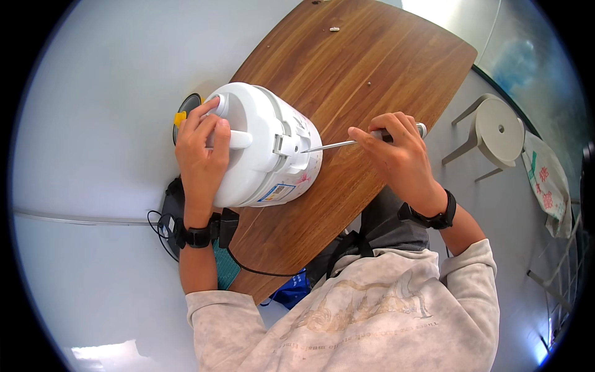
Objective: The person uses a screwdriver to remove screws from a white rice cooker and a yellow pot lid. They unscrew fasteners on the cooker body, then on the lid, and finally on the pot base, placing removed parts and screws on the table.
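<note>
A white rice cooker with a rounded lid lies tilted on the wooden table, its lid toward my left. My left hand is wrapped over the lid's white handle, fingers curled around it. In my right hand is a screwdriver, held by its handle with the fingers closed. The metal shaft points left, and its tip reaches the white fitting on the cooker's side. Whether the tip sits in a screw is too small to tell.
The wooden table holds a small white piece and a tiny dark bit. Beyond its right edge stands a pale stool. A black cable runs from my left wrist across the table's near part. A white wall borders the left side.
</note>
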`<state>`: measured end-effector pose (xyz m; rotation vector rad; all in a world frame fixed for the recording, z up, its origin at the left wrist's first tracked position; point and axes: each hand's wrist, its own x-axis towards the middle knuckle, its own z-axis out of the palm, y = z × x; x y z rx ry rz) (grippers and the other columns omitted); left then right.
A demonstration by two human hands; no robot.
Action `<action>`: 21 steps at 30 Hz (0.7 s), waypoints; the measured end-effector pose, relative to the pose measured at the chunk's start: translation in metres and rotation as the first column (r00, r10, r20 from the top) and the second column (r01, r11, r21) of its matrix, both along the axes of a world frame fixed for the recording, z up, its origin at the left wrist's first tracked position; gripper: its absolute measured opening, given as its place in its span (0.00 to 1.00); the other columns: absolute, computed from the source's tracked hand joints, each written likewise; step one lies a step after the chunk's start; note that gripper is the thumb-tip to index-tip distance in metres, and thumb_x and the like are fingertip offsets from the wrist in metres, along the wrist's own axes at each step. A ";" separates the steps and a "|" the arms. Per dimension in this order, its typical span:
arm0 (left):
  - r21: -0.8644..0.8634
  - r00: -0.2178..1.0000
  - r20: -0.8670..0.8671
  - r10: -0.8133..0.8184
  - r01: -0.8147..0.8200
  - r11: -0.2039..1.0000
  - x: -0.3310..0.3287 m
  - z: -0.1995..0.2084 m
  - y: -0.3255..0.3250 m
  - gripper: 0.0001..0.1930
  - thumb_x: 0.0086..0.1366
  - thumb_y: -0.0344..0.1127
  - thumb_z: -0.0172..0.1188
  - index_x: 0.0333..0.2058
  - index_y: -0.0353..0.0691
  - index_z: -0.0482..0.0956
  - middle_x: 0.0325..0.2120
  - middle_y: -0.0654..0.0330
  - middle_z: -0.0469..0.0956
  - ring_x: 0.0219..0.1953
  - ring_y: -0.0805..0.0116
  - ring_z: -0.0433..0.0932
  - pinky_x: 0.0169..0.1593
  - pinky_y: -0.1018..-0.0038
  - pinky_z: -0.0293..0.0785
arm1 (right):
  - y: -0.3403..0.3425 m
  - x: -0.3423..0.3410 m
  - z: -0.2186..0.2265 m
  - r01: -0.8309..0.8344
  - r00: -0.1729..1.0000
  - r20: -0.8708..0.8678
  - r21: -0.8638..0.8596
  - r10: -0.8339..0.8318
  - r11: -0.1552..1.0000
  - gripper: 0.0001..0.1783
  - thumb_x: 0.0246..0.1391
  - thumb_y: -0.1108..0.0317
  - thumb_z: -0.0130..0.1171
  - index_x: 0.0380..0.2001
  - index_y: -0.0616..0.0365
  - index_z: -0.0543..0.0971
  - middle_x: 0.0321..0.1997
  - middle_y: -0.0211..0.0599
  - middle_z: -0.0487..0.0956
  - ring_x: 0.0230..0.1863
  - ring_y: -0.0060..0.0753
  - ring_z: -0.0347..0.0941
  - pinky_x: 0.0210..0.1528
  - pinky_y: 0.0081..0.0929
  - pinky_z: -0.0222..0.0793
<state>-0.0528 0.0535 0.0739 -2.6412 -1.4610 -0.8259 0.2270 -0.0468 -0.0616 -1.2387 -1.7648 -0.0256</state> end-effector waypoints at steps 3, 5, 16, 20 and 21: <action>0.008 1.000 0.007 -0.001 0.001 1.000 0.000 0.000 0.000 0.14 0.68 0.37 0.56 0.28 0.32 0.81 0.51 0.54 0.82 0.42 0.60 0.78 0.38 0.69 0.73 | 0.005 -0.002 -0.002 0.034 0.998 0.048 0.068 -0.037 0.997 0.23 0.42 0.76 0.69 0.46 0.48 0.85 0.39 0.30 0.74 0.44 0.34 0.71 0.51 0.32 0.68; 0.007 1.000 0.011 0.001 -0.001 1.000 0.000 0.000 -0.001 0.14 0.68 0.37 0.56 0.28 0.32 0.81 0.50 0.55 0.82 0.42 0.60 0.78 0.38 0.69 0.73 | 0.006 -0.003 -0.002 0.043 0.996 0.071 0.078 -0.048 0.996 0.24 0.41 0.75 0.69 0.47 0.47 0.85 0.40 0.29 0.74 0.45 0.33 0.71 0.52 0.33 0.68; 0.005 1.000 0.011 0.004 -0.004 1.000 0.001 0.000 -0.001 0.14 0.68 0.37 0.56 0.28 0.33 0.81 0.50 0.55 0.82 0.42 0.60 0.78 0.39 0.69 0.73 | 0.011 -0.003 0.003 0.055 0.979 0.184 0.175 -0.087 0.983 0.24 0.40 0.74 0.68 0.47 0.52 0.85 0.42 0.30 0.75 0.47 0.33 0.71 0.54 0.32 0.68; 0.012 1.000 -0.015 0.008 -0.007 1.000 0.002 0.001 -0.002 0.13 0.67 0.37 0.56 0.29 0.33 0.81 0.50 0.55 0.82 0.42 0.60 0.78 0.40 0.68 0.73 | 0.012 0.002 0.010 0.001 0.955 0.290 0.211 -0.063 0.978 0.23 0.42 0.74 0.66 0.47 0.58 0.83 0.38 0.28 0.75 0.46 0.30 0.71 0.51 0.29 0.68; 0.017 1.000 -0.024 0.007 -0.007 1.000 0.003 0.001 -0.002 0.13 0.67 0.37 0.55 0.30 0.34 0.81 0.50 0.55 0.82 0.42 0.60 0.77 0.40 0.67 0.73 | 0.012 0.003 0.011 -0.018 0.946 0.318 0.217 -0.053 0.976 0.23 0.43 0.74 0.66 0.47 0.60 0.83 0.37 0.28 0.75 0.45 0.30 0.71 0.50 0.29 0.68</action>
